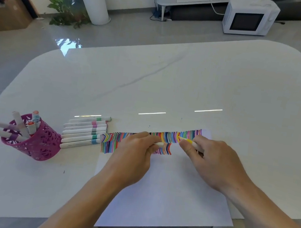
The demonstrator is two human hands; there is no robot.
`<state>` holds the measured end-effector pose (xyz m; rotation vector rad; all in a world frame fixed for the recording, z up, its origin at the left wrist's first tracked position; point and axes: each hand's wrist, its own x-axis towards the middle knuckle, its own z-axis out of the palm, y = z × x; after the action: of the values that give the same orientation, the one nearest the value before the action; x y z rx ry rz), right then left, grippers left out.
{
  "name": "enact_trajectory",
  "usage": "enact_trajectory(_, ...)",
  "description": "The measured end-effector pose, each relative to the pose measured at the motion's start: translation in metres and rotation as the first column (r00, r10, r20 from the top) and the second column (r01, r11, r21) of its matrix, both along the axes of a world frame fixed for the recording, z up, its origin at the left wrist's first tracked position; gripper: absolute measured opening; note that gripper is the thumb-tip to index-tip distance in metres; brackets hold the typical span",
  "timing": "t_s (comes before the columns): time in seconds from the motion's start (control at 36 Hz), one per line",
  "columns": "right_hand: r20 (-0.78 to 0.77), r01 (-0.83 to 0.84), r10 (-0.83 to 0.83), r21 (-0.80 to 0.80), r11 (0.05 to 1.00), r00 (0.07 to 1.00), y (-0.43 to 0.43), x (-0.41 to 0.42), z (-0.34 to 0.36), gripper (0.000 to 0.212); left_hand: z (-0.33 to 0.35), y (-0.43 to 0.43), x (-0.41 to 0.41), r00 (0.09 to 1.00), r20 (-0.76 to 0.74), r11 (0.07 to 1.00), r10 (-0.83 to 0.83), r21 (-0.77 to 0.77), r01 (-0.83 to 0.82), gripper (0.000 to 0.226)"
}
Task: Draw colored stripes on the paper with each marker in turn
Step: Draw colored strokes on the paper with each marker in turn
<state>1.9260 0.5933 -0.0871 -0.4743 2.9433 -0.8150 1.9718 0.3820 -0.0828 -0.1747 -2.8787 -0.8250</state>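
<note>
A white sheet of paper (pixel 164 189) lies on the table with rows of short colored stripes (pixel 173 137) along its far edge. My right hand (pixel 214 161) grips a yellow marker (pixel 190 141), its tip pointing left over the stripes. My left hand (pixel 136 154) pinches a small white piece, likely the marker's cap (pixel 159 144), just left of that tip. The two hands are a short gap apart above the paper.
Several capped white markers (pixel 85 131) lie side by side left of the paper. A pink cut-out pen holder (pixel 37 142) with several markers stands at the far left. The white marble table (pixel 188 84) stretches away behind; its near edge runs under my forearms.
</note>
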Motion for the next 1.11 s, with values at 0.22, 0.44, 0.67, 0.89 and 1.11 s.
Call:
enact_trajectory(0.22, 0.186, 0.007, 0.057, -0.324, 0.946, 0.981, -0.002, -0.004, -0.005, 0.017, -0.005, -0.001, 0.0, 0.999, 0.014, 0.999, -0.033, -0.04, 0.033, 0.02)
enact_trajectory(0.44, 0.263, 0.088, 0.109, -0.638, 0.765, 0.959, -0.002, -0.004, -0.007, 0.027, -0.003, -0.003, 0.002, 0.984, 0.148, 0.989, -0.103, -0.087, 0.117, 0.028)
enact_trajectory(0.67, 0.404, 0.179, 0.195, -0.72, 0.67, 0.894, -0.004, -0.006, -0.008, 0.041, -0.01, -0.009, 0.004, 0.975, 0.161, 0.986, -0.151, -0.049, 0.16, 0.024)
enact_trajectory(0.89, 0.37, 0.161, 0.15, -0.686, 0.709, 0.917, -0.013, -0.003, -0.018, 0.011, -0.013, -0.011, 0.004, 0.966, 0.197, 0.983, -0.165, -0.05, 0.178, 0.022)
enact_trajectory(1.11, 0.369, 0.219, 0.105, -0.732, 0.646, 0.924, -0.015, -0.001, -0.021, 0.025, -0.012, -0.012, 0.005, 0.965, 0.206, 0.983, -0.164, -0.049, 0.177, 0.021)
